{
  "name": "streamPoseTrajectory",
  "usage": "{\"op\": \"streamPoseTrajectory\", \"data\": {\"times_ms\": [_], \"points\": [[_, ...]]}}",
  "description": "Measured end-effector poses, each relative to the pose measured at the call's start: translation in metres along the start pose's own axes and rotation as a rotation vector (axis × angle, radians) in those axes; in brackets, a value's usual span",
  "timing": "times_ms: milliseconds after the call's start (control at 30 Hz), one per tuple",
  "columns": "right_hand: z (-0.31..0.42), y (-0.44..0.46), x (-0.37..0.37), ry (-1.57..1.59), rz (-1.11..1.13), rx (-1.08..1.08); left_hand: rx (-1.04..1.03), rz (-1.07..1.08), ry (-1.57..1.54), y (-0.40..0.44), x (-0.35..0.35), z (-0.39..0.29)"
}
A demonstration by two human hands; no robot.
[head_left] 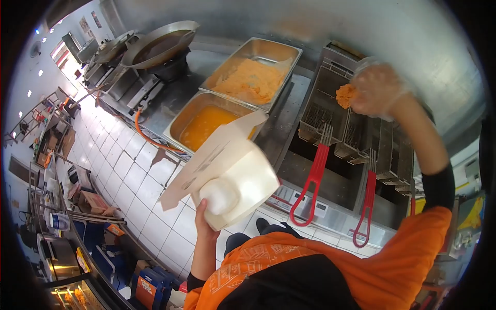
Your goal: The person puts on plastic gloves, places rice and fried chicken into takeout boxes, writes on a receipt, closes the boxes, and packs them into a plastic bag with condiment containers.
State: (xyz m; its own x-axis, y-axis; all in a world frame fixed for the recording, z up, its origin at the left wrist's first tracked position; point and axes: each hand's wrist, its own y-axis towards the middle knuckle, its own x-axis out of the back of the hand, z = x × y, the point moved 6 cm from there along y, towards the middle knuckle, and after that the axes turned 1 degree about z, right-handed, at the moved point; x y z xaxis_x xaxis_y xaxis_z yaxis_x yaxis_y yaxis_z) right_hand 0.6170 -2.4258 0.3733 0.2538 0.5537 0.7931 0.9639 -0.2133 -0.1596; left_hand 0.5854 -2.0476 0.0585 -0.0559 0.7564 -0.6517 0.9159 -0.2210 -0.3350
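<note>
Jutting from right hand (378, 89) (gloved): orange piece (345, 96)

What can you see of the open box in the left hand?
The box looks like off-white card and appears tilted. Its lid, marked with slits, is folded open. A rounded white mound, perhaps rice, sits inside at the end that the left hand grips. Held up, it partly hides the tray of orange-yellow liquid.

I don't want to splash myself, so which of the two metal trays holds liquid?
The nearer tray, partly hidden by the box in your left hand: it holds orange liquid, while the farther tray holds crumbly orange mix.
</note>
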Motion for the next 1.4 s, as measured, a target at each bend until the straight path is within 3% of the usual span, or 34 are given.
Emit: {"op": "streamPoseTrajectory", "data": {"times_ms": [100, 167, 267, 433, 533, 567, 667, 700, 733, 767, 833, 900, 1000, 1067, 1133, 1200, 1233, 1333, 1400], "points": [[0.007, -0.073, 0.062, 0.316, 0.079, -0.069, -0.02, 0.142, 0.064, -0.009, -0.02, -0.018], [0.016, -0.091, 0.052, 0.899, -0.11, 0.252, -0.004, 0.222, 0.048, -0.02, -0.02, -0.024], [0.072, -0.14, 0.078, 1.091, -0.117, 0.467, 0.01, 0.337, 0.079, -0.065, -0.048, -0.049], [0.175, -0.181, 0.111, 0.528, 0.26, 0.364, 0.054, 0.408, 0.111, -0.105, -0.017, -0.067], [0.201, -0.195, 0.108, 0.747, 0.053, 0.37, 0.127, 0.417, 0.101, -0.126, 0.005, -0.065], [0.208, -0.206, 0.111, 0.707, -0.093, 0.403, 0.168, 0.398, 0.068, -0.135, 0.012, -0.059], [0.224, -0.255, 0.1, 0.434, -0.089, 0.461, 0.265, 0.396, -0.014, -0.16, 0.006, -0.052], [0.221, -0.282, 0.094, 0.503, -0.114, 0.459, 0.306, 0.398, -0.039, -0.172, 0.002, -0.047], [0.216, -0.308, 0.087, 0.513, -0.275, 0.428, 0.288, 0.444, 0.015, -0.183, -0.003, -0.042], [0.211, -0.335, 0.076, 0.514, -0.436, 0.392, 0.27, 0.494, 0.069, -0.193, -0.009, -0.037], [0.193, -0.389, 0.057, 0.57, -0.425, 0.291, 0.266, 0.588, 0.175, -0.217, -0.017, -0.018], [0.162, -0.452, 0.013, 0.869, -0.532, 0.14, 0.35, 0.652, 0.212, -0.246, -0.026, 0.011], [0.134, -0.567, -0.067, 1.278, -0.72, -0.277, 0.429, 0.719, 0.207, -0.294, -0.038, 0.079], [0.162, -0.646, -0.154, 1.876, -0.868, -0.743, 0.522, 0.804, 0.19, -0.344, -0.057, 0.132], [0.202, -0.723, -0.228, 2.282, -0.648, -0.828, 0.671, 0.95, 0.192, -0.408, -0.085, 0.185], [0.228, -0.791, -0.234, 2.48, -0.832, -1.067, 0.866, 1.073, 0.268, -0.464, -0.099, 0.244], [0.241, -0.824, -0.237, 2.57, -0.959, -1.183, 0.917, 1.144, 0.322, -0.495, -0.107, 0.274], [0.288, -0.919, -0.29, 2.499, -1.249, -1.249, 1.021, 1.443, 0.391, -0.589, -0.129, 0.368], [0.287, -0.968, -0.28, 2.453, -1.372, -1.487, 1.145, 1.532, 0.443, -0.643, -0.129, 0.429]]}}
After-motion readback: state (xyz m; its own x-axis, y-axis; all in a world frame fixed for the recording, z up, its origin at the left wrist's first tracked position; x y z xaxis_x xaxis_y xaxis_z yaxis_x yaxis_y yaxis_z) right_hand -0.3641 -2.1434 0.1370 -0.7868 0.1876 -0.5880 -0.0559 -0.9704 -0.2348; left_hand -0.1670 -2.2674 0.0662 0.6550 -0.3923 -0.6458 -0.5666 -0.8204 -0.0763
